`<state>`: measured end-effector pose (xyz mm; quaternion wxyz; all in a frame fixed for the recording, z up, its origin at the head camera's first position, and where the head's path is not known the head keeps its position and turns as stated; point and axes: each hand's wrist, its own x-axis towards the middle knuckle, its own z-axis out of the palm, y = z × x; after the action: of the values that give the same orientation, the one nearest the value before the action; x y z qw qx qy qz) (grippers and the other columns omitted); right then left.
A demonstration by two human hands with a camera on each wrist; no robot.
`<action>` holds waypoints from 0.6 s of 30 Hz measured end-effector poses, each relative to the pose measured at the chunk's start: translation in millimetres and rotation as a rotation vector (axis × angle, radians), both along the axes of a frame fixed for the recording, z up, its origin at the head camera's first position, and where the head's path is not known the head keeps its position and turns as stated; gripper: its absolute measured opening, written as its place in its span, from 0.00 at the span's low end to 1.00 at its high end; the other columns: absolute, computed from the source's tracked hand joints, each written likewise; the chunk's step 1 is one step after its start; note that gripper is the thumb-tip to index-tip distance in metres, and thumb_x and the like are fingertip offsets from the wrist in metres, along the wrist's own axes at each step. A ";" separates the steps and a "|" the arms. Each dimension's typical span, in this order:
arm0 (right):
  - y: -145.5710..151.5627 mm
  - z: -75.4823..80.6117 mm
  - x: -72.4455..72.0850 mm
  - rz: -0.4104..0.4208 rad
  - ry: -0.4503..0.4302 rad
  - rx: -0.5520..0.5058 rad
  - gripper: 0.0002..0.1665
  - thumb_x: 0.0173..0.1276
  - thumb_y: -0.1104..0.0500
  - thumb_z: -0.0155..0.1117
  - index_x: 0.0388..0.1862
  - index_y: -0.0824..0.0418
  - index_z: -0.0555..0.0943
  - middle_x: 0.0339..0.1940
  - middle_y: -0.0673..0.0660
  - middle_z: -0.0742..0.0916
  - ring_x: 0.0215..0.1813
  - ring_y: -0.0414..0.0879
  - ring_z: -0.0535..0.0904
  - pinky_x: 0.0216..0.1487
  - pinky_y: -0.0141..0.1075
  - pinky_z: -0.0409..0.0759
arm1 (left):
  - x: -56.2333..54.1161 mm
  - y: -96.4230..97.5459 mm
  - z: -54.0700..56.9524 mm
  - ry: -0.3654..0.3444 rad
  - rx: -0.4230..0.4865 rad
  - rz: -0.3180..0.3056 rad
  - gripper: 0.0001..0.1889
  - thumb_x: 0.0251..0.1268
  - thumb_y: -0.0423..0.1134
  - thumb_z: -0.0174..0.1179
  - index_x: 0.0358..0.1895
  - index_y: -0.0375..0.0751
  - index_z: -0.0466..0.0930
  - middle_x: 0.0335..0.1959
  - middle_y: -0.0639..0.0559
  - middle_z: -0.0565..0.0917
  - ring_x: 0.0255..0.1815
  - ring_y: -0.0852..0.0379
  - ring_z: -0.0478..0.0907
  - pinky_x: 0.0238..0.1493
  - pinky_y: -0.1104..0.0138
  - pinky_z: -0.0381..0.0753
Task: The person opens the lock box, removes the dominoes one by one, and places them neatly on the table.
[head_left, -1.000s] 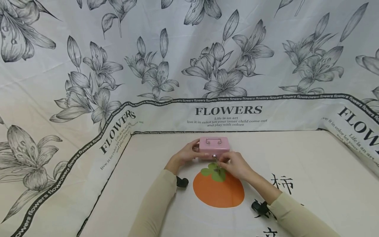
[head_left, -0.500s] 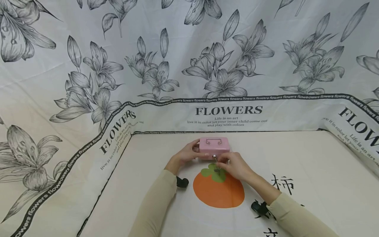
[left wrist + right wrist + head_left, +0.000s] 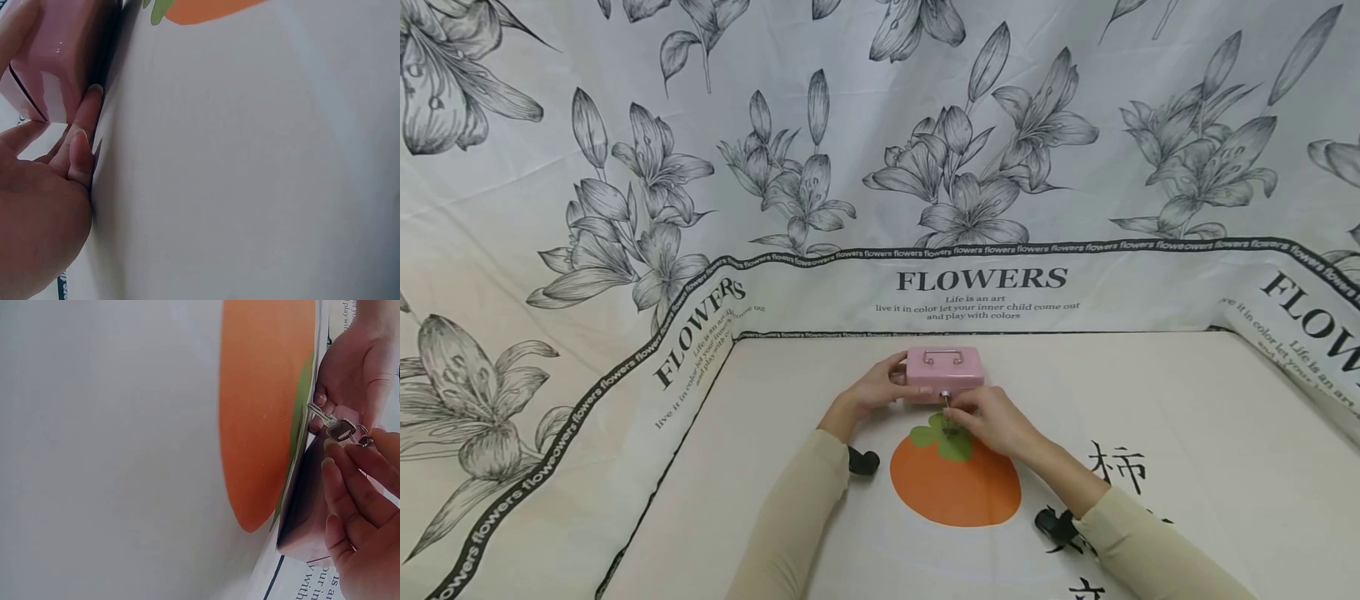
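Right grip (image 3: 995, 419) pinches a key (image 3: 947, 402) at the lock (image 3: 945, 394) of the pink box (image 3: 943, 374), which lies just ahead and leftward, its long side running across the desk (image 3: 1150, 383); left grip (image 3: 872, 390) clasps the box at its left end.

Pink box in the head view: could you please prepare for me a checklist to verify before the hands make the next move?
1. Lid closed on the pink box: ok.
2. Left hand holding the box: ok, at its left end, thumb on the front.
3. Right hand pinching the held key: ok, just in front of the lock.
4. Held key fully inserted: cannot tell, the fingers hide too much.
5. Hanging key secured: not ok, it dangles from the ring, not pinched.
6. Lock released: cannot tell, nothing visible settles it.
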<state>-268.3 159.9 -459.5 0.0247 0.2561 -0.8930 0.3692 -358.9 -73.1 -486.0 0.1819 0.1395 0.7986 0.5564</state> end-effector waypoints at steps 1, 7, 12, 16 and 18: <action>-0.2 0.0 -0.1 0.000 0.004 0.003 0.09 0.72 0.62 0.67 0.31 0.61 0.87 0.23 0.52 0.84 0.28 0.40 0.73 0.31 0.33 0.73 | 0.4 0.2 0.2 -0.001 -0.001 0.003 0.47 0.56 0.52 0.77 0.79 0.58 0.63 0.62 0.51 0.80 0.57 0.52 0.76 0.50 0.58 0.72; -2.0 0.6 -0.2 -0.011 0.034 0.036 0.10 0.73 0.62 0.67 0.29 0.61 0.86 0.19 0.47 0.78 0.26 0.39 0.70 0.28 0.33 0.70 | 0.5 1.0 0.7 -0.008 0.010 0.010 0.47 0.57 0.51 0.76 0.79 0.56 0.62 0.66 0.49 0.78 0.60 0.52 0.75 0.52 0.58 0.73; -4.4 2.1 -0.1 -0.024 0.063 0.087 0.12 0.73 0.61 0.66 0.28 0.61 0.85 0.18 0.44 0.75 0.24 0.39 0.69 0.28 0.33 0.69 | -0.9 1.1 1.1 -0.009 0.006 0.014 0.48 0.56 0.52 0.77 0.80 0.56 0.61 0.69 0.48 0.76 0.61 0.52 0.74 0.52 0.59 0.73; -5.5 2.2 -0.6 -0.045 0.066 0.131 0.13 0.74 0.61 0.65 0.27 0.60 0.85 0.18 0.45 0.76 0.24 0.39 0.69 0.28 0.34 0.69 | -0.7 1.3 0.6 -0.004 -0.009 0.019 0.49 0.55 0.54 0.77 0.80 0.56 0.62 0.69 0.47 0.75 0.60 0.51 0.74 0.52 0.58 0.74; -5.8 2.4 -0.8 -0.054 0.072 0.141 0.13 0.74 0.61 0.65 0.27 0.60 0.84 0.19 0.45 0.76 0.25 0.40 0.70 0.28 0.34 0.69 | -0.4 1.4 0.3 -0.001 -0.013 0.023 0.49 0.55 0.54 0.77 0.79 0.56 0.62 0.68 0.47 0.75 0.60 0.50 0.74 0.53 0.58 0.74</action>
<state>-269.1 154.2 -457.1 0.0484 0.2462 -0.9219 0.2950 -359.3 -71.7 -485.7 0.1769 0.1287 0.8036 0.5535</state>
